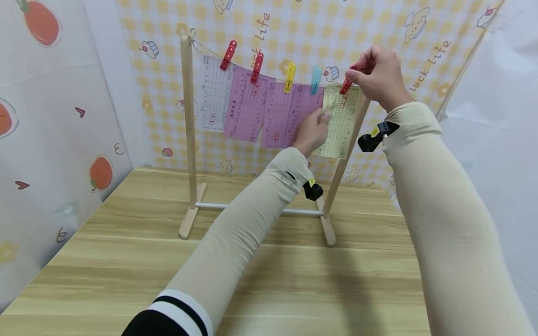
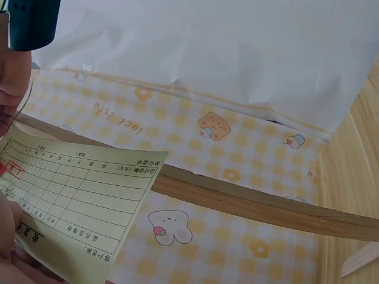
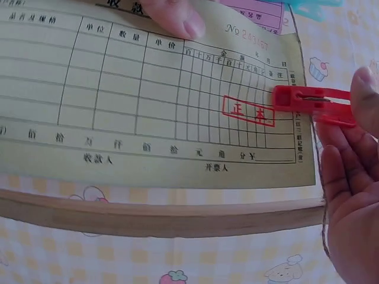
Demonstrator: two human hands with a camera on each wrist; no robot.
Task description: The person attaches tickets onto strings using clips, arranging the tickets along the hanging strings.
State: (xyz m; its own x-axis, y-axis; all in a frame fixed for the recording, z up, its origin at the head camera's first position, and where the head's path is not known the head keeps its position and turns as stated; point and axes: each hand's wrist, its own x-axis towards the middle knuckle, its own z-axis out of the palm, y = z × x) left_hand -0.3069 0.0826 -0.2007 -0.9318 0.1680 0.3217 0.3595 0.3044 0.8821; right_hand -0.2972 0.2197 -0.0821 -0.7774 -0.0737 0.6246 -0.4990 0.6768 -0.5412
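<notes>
My right hand pinches a red clothespin whose nose sits over the top edge of a yellow receipt slip at the string. My left hand holds that slip by its left edge, the thumb lying on its printed face. Left of it hang a white slip and several pink slips. Red clothespins, a yellow clothespin and a light blue clothespin stand along the string above them.
A wooden stand with a left post, a right post and a white lower bar carries the string. It stands on a wood-grain table. Behind it is a yellow checked backdrop, with white sheeting at the right.
</notes>
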